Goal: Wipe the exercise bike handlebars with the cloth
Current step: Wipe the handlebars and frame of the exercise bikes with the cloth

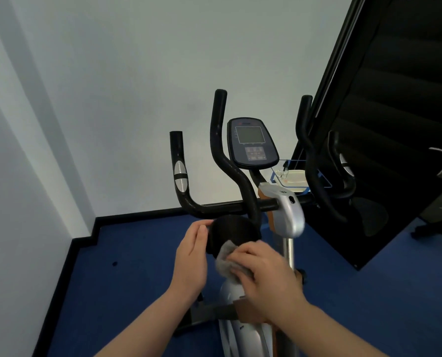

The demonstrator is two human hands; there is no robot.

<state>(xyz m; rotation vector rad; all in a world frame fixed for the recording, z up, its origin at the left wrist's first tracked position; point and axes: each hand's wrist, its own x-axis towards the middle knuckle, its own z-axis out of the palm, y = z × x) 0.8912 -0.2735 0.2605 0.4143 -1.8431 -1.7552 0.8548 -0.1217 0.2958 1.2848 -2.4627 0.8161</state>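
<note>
The exercise bike's black handlebars (pixel 216 206) fill the middle of the view, with two tall inner bars and two outer grips bearing silver sensor pads. A black cup holder (pixel 231 231) hangs below the crossbar. My left hand (pixel 193 256) rests against the holder's left side with its fingers nearly straight. My right hand (pixel 265 273) grips a grey cloth (pixel 227 260) and presses it to the lower front of the holder. Part of the cloth is hidden under my right fingers.
The console (pixel 252 143) with a screen sits between the inner bars. A silver post (pixel 288 215) runs down to the bike body. A black door (pixel 395 124) with a metal handle stands at the right. White walls meet at the left, above blue floor (pixel 137 253).
</note>
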